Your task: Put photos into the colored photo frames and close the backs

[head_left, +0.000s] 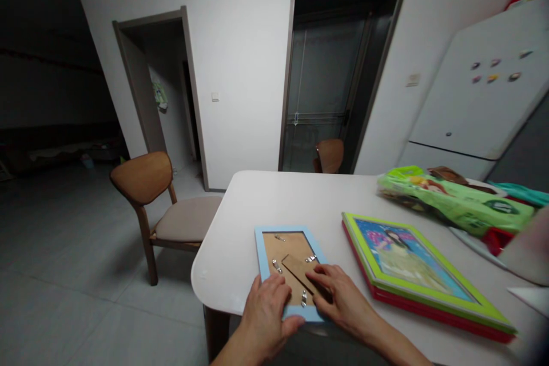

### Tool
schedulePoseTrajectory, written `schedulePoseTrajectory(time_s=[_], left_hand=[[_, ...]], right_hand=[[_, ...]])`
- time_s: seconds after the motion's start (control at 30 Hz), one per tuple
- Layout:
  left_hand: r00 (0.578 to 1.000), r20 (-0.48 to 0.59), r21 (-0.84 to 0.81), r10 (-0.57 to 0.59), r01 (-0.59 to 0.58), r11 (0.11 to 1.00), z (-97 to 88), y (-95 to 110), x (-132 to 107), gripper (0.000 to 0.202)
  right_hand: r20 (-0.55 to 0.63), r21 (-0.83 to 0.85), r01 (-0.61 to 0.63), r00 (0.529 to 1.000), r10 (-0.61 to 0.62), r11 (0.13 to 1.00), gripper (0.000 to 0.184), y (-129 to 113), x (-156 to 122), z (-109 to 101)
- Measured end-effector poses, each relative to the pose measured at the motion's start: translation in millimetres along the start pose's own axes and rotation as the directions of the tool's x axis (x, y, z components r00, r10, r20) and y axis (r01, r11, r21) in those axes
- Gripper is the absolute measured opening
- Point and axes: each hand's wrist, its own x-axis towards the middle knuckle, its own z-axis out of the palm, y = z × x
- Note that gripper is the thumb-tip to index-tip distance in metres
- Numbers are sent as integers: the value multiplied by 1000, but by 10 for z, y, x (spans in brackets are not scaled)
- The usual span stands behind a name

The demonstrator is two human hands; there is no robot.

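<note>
A small light-blue picture frame (262, 251) lies face down near the front edge of the white table (300, 200), its brown backing board and metal clips showing. My left hand (266, 311) rests on the frame's lower left part, fingers stretched onto the backing and thumb at the bottom edge. My right hand (341, 297) lies on the lower right part, fingers flat over the brown stand flap (300, 269). Both hands press on the frame without gripping it.
A stack of larger frames, green on top of red (422, 274), lies to the right. Green snack bags (454, 200) sit at the back right. A wooden chair (165, 206) stands left of the table. A white fridge (484, 103) stands at the right; two doorways are behind.
</note>
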Motion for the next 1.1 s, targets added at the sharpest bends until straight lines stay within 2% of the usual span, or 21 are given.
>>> schedulePoseTrajectory(time_s=[0.07,0.23,0.33,0.47,0.6,0.7,0.77,0.87,0.93,1.0,1.1], left_hand=[[1000,17,-14,3,-2,1000,15,-22,-27,38],[999,51,-46,-2,4,999,-19,-128,-23,34],[998,59,-65,3,1,998,-61,-177,-13,45],[999,40,-85,2,1,996,-88,-212,2,54],[1000,21,-94,3,-1,996,-84,-229,15,50],[1000,13,-103,14,-12,995,-69,-239,5,42],[1000,10,-114,25,-23,993,-57,-251,-7,36],[1000,4,-127,28,-28,991,-39,-283,-20,36],[1000,2,-134,31,-30,990,-31,-310,-20,39],[999,8,-138,33,-32,990,-26,-335,-15,42],[999,21,-138,32,-29,990,-24,-354,-5,45]], right_hand=[[-27,-28,2,1000,-3,1000,35,20,65,-6],[-105,-179,-89,992,70,980,33,126,293,3],[-105,-200,-97,991,77,975,32,181,368,46],[-111,-155,-90,991,74,984,33,226,373,79],[-98,-147,-92,992,78,985,34,237,348,65],[-145,-198,-99,987,70,975,34,163,302,61],[-157,-207,-29,988,-4,978,34,53,247,63],[-56,-130,170,982,-178,977,29,-155,136,57],[-5,-80,249,968,-250,965,27,-263,68,46],[5,-63,278,961,-278,959,26,-311,30,39],[16,-53,249,968,-249,967,24,-296,64,53]])
